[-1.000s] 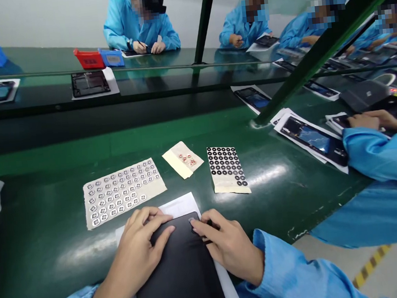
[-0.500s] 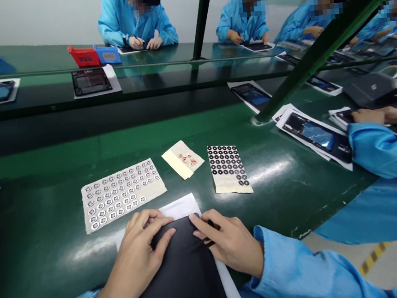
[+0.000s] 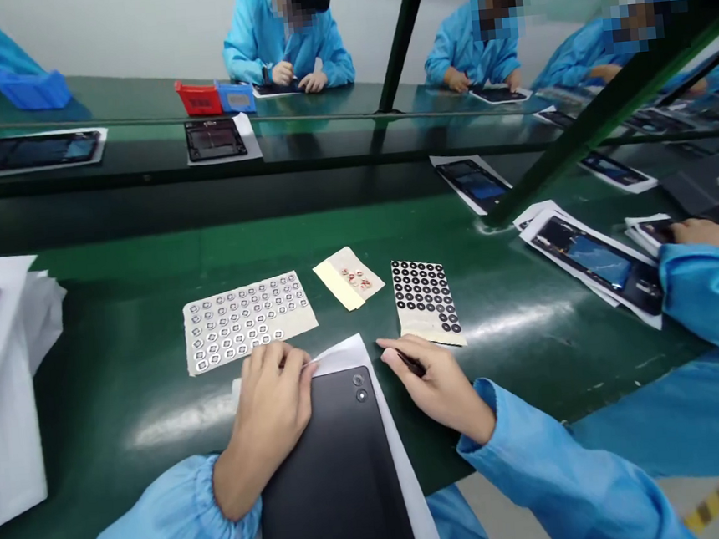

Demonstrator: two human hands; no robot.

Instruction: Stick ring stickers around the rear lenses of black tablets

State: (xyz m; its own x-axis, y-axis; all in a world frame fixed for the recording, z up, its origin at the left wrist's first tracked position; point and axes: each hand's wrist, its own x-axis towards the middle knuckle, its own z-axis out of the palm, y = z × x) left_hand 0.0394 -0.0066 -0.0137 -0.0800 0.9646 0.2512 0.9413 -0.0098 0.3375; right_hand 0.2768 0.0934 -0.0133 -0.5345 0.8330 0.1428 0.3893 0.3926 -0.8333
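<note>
A black tablet (image 3: pixel 333 473) lies back up, two round camera rings at its top right corner. Under it is a white paper sheet (image 3: pixel 349 352), showing at the top and along the right side. My left hand (image 3: pixel 272 415) rests over the tablet's upper left corner, with thumb and fingers closed on the sheet's top edge. Right of the tablet, my right hand (image 3: pixel 438 384) grips a slim dark tool (image 3: pixel 411 363); its tip is hard to make out. Just beyond that hand lies a sheet of black ring stickers (image 3: pixel 428 297).
A sheet of silver ring stickers (image 3: pixel 244 321) and a small cream sheet with red bits (image 3: pixel 349 279) lie ahead. Stacked paper (image 3: pixel 7 418) stands left. Tablets on paper (image 3: pixel 598 257), a slanted green post (image 3: pixel 574 137) and a co-worker's sleeve (image 3: pixel 714 293) are at right.
My right hand has drawn away from the tablet's top right corner to the right, uncovering the camera rings. My left hand has closed at the top left edge. The view has swung left.
</note>
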